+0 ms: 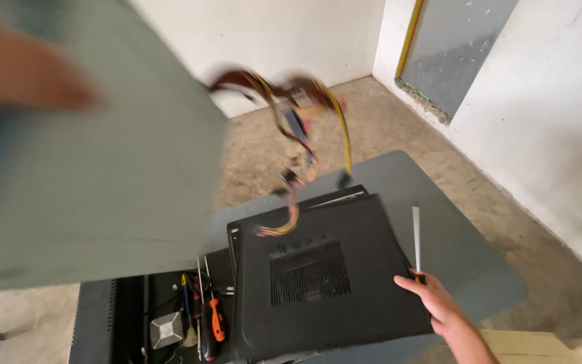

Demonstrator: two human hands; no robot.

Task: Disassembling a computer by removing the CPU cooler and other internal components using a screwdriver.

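Gripping black side panel (325,276) edge, right hand (439,307).

One black panel (325,269), two screwdrivers (216,320)

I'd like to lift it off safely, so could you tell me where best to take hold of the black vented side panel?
Probably by its two long edges. The black vented side panel lies flat; the right hand already touches its right edge, which overhangs.

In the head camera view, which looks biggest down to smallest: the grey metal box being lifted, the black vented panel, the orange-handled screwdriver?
1. Grey metal box, though nearness to the camera and blur inflate it.
2. Black vented panel.
3. Orange-handled screwdriver.
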